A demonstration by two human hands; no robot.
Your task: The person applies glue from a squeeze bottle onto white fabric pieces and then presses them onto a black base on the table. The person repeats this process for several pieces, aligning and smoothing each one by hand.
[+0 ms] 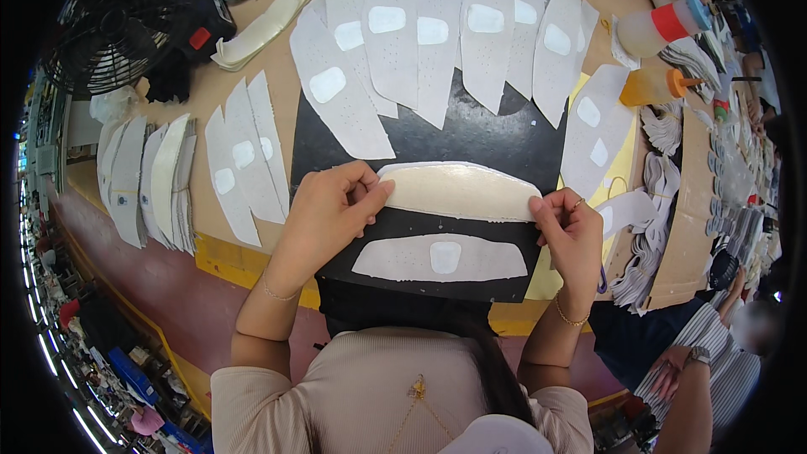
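Observation:
A cream curved fabric panel (462,190) is stretched between my two hands, just above a black work board (403,225). My left hand (332,206) pinches its left end between thumb and fingers. At the opposite end, my right hand (568,227) grips the corner the same way. A white edge shows along the panel's top side. Nearer to me, a light grey perforated panel (391,257) with a white patch in its middle lies flat on the board. Several similar grey panels (391,59) fan out over the board's far edge.
Stacks of cut panels (126,185) stand at the left, near three loose panels (244,160). A black fan (118,17) is at the far left. Two squeeze bottles, one clear with a red band (664,25) and one amber (651,87), stand at the right. Another person's hand (670,370) shows lower right.

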